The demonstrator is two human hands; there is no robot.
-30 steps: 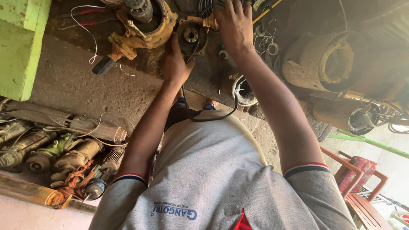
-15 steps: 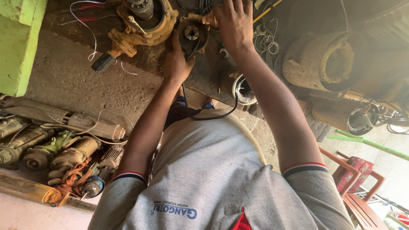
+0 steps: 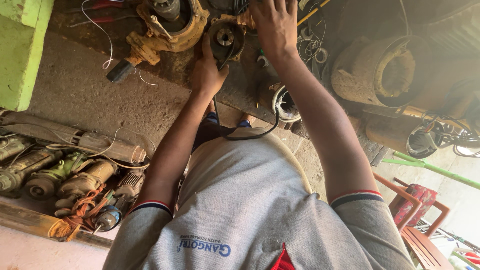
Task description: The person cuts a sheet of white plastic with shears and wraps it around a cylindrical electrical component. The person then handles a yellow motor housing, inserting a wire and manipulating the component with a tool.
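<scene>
Only the head view here, looking straight down over the person's grey shirt [image 3: 250, 210] at a grubby bench [image 3: 165, 70].

The left hand [image 3: 207, 72] is curled around the lower edge of a small dark round motor housing [image 3: 226, 40], thumb up along its side, fingers wrapped under it, so it's gripping that part rather than just resting there. The housing sits on the bench near the top middle, with its round bearing hole facing up. A black cable [image 3: 240, 132] hangs from it and loops down across the person's lap.

The right hand [image 3: 274, 25] is spread flat, fingers reaching up past the top edge, palm pressing down on the stuff just beside the housing, touching an orange-brown fitting [image 3: 245, 19]. Fingertips are cut off by the edge, so I can't tell whether it's actually gripping anything.

Around it: a big yellow-orange pump casing [image 3: 165, 30] lies just left of the housing, with a black stub handle sticking out lower left and loose white wire [image 3: 107, 45] trailing beside it. To the right there's a tangle of wires [image 3: 312, 47], then a large rusty drum-shaped motor shell [image 3: 385, 72] well apart from the hands. A white-rimmed stator [image 3: 286, 102] sits under the right forearm, partly hidden by it.

Far left, a green block [image 3: 22, 45]. On the floor lower left, a row of old dusty motors [image 3: 65, 175]. Lower right, an orange chair [image 3: 415, 215].
</scene>
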